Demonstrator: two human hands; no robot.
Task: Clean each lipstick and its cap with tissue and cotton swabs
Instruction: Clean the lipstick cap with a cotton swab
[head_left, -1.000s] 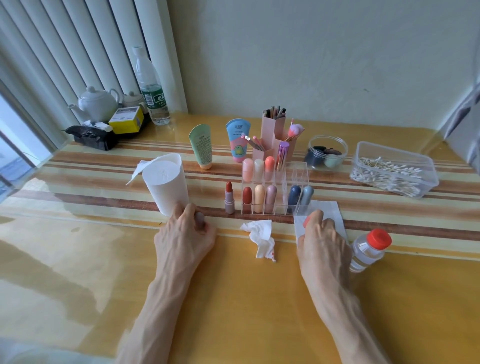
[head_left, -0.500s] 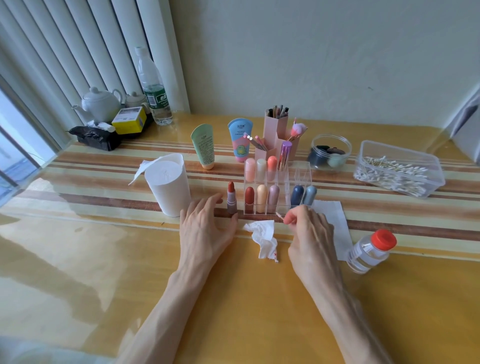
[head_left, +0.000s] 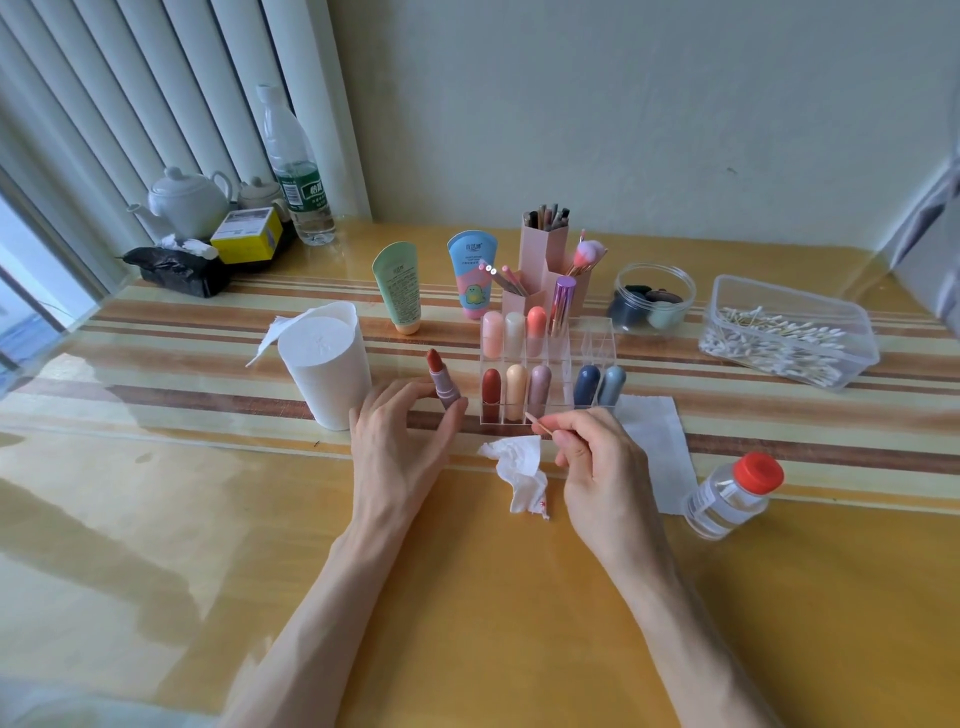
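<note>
- Left hand (head_left: 400, 452): fingers and thumb curled round the base of the uncapped lipstick (head_left: 441, 382), which is slightly tilted with its red bullet exposed, between the tissue roll (head_left: 327, 364) and the clear organizer (head_left: 545, 410).
- Right hand (head_left: 597, 467): fingertips pinched on a cotton swab (head_left: 539, 423), whose free end points at the organizer's front edge.
- Crumpled tissue (head_left: 519, 467): on the table (head_left: 467, 597) between the two hands, stained red at its near end.
- Flat tissue sheet (head_left: 660, 441): partly under the right hand; a red-capped bottle (head_left: 727, 493) just beside its right edge.
- Tissue roll: upright, just left of the left hand.
- Clear organizer: capped lipsticks (head_left: 517, 389) upright in two rows.
- Swab box (head_left: 789, 338): clear, far right, filled with swabs.
- Two tubes (head_left: 397, 288) and a pink brush holder (head_left: 543, 254): behind the organizer.
</note>
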